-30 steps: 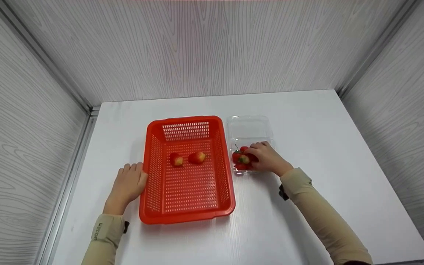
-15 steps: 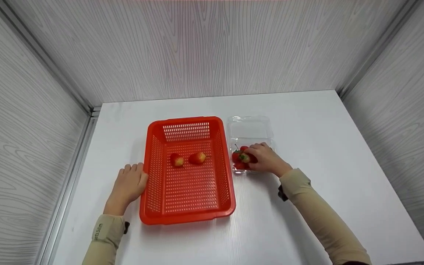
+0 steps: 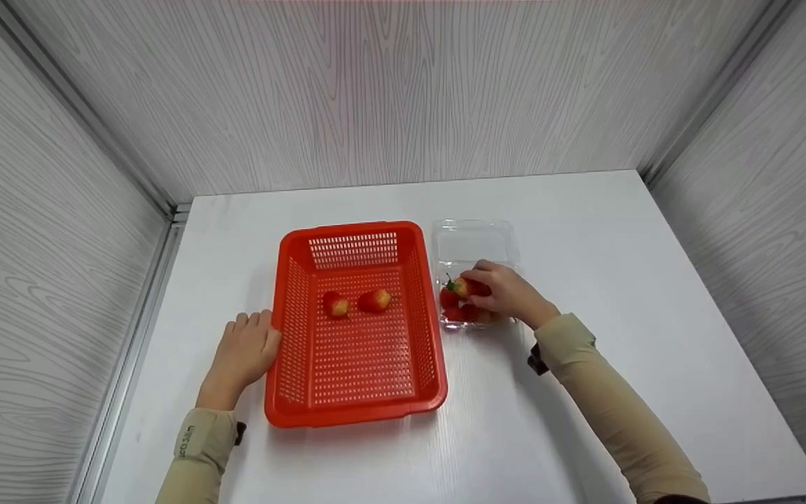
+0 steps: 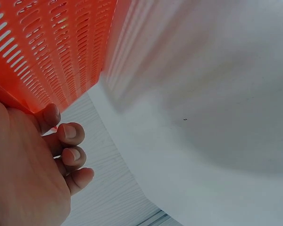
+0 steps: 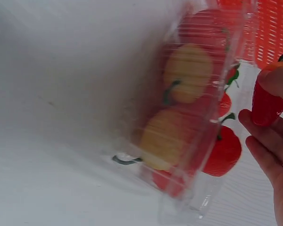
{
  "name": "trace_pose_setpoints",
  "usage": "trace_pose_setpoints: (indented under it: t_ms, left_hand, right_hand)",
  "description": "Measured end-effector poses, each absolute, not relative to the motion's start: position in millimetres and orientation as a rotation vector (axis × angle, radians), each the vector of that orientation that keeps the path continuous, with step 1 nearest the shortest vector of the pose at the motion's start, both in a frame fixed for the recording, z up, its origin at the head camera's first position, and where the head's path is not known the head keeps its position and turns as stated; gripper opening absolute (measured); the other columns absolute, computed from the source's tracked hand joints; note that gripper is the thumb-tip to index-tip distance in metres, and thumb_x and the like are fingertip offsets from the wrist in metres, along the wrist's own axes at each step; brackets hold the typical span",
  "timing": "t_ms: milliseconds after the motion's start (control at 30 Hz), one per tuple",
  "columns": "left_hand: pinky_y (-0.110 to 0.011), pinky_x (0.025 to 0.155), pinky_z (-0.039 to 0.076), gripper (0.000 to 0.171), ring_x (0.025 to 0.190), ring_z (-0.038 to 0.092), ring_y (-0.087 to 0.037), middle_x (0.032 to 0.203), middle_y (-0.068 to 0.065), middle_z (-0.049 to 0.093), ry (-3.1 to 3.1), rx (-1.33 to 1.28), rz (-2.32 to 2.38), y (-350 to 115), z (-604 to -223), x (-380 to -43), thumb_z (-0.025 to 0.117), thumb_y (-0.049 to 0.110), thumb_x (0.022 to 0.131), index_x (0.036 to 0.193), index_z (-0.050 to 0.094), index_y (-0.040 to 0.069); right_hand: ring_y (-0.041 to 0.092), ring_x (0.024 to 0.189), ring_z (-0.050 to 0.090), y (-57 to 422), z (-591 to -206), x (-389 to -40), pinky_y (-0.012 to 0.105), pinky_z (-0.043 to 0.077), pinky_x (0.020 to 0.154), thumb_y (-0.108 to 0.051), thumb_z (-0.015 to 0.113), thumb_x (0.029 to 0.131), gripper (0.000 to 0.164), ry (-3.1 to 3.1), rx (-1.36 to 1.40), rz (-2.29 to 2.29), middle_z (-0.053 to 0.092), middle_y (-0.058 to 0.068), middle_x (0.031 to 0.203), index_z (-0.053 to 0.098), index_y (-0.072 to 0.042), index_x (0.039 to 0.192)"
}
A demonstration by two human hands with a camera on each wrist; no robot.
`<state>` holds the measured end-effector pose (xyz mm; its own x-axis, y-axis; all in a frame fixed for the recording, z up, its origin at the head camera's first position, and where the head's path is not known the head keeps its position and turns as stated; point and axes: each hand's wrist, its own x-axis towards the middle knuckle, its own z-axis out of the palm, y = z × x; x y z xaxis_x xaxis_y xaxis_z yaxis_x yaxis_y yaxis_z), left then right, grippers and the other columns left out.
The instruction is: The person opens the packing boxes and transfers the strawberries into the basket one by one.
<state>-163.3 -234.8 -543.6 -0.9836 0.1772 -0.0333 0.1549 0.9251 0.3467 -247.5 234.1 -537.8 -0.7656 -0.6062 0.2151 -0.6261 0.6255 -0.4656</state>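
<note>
Between its thumb and fingers my right hand (image 3: 511,290) pinches a red strawberry (image 5: 268,96) with a yellowish top and green leaves, just above the clear plastic box (image 3: 473,243). More strawberries (image 5: 223,151) lie in the box, partly covered by the hand in the head view. On the other side, my left hand (image 3: 243,348) grips the left rim of the red plastic basket (image 3: 355,411); its fingers (image 4: 71,133) curl below the rim in the left wrist view, and the thumb is hidden there. Inside the basket lie two strawberries, one at left (image 3: 336,304) and one at right (image 3: 375,300).
Basket and box stand side by side on a white table (image 3: 606,280), the box's lid folded back towards the rear. Pale wood-grain panels (image 3: 389,91) close off the back and both sides.
My right hand has lifted slightly out of the box with a strawberry, exposing more of the fruit below. The left hand and the basket have stayed in place.
</note>
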Motion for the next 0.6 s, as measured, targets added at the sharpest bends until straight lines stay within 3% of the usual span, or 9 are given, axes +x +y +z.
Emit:
trace_pose_setpoints:
  t_ms: [600]
  left_hand:
    - [-0.048, 0.079, 0.032, 0.025, 0.086, 0.039, -0.030, 0.089, -0.012, 0.048, 3.033, 0.273, 0.529, -235.5, -543.6, -164.9, 0.033, 0.022, 0.100, 0.101, 0.050, 0.003]
  right_hand:
    - [0.024, 0.086, 0.062, 199.5, -483.7, -244.5, 0.036, 0.055, 0.076, -0.006, 0.075, 0.086, 0.030, -2.671, 1.015, 0.857, 0.060, 0.012, 0.100, 0.071, -0.002, 0.115]
